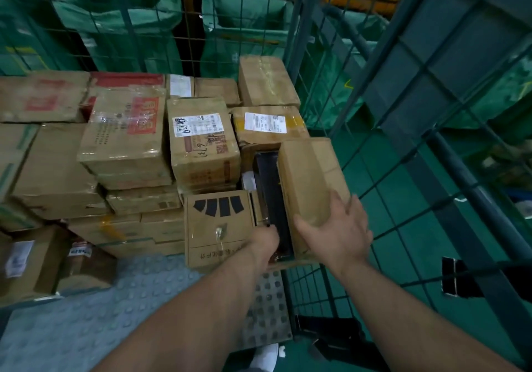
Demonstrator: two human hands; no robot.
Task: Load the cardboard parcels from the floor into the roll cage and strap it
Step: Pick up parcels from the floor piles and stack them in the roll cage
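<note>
I look down into the green wire roll cage (299, 40), stacked with several cardboard parcels. A plain brown parcel (308, 175) stands at the cage's right side against the mesh. My right hand (336, 230) lies on its near end with fingers spread over the cardboard. Left of it a flat black parcel (270, 187) stands on edge in the gap. My left hand (263, 242) reaches into that gap at the black parcel's near end, fingers curled around its edge. A box with black printed bars (218, 227) stands just left of my left hand.
Labelled parcels (201, 141) fill the back and left of the cage. The grey studded cage floor (115, 308) shows at the near left. The right side mesh panel (431, 141) stands close to my right arm. Green sacks (121, 26) hang behind the cage.
</note>
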